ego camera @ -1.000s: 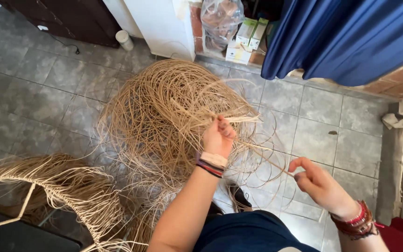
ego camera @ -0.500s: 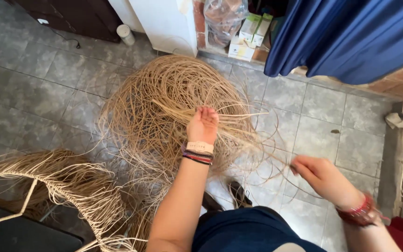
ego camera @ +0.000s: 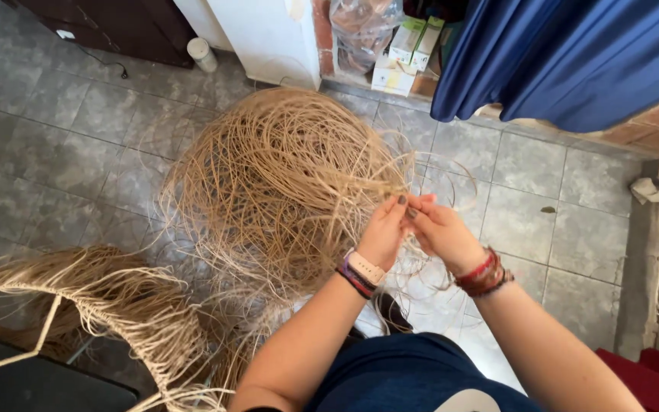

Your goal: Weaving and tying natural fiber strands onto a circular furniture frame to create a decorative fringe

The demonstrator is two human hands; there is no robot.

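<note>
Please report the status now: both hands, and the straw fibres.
Left hand and right hand meet, fingers pinching thin strands. Tangled fibre pile on tiled floor. Second bundle lies apart, lower left.

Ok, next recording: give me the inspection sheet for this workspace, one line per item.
Surface: grey tiled floor, partly covered by fibre.
Job's things: large tangled heap of tan straw strands; a second bundle lies lower left.
Clutter: small white cup, cardboard boxes and a clear plastic bag by the wall.
Hands: left hand and right hand meet at the heap's edge, fingertips pinching strands.
Cables: a dark cord runs along the floor near the dark cabinet.
Surroundings: white cabinet, blue curtain, red cloth lower right.
</note>
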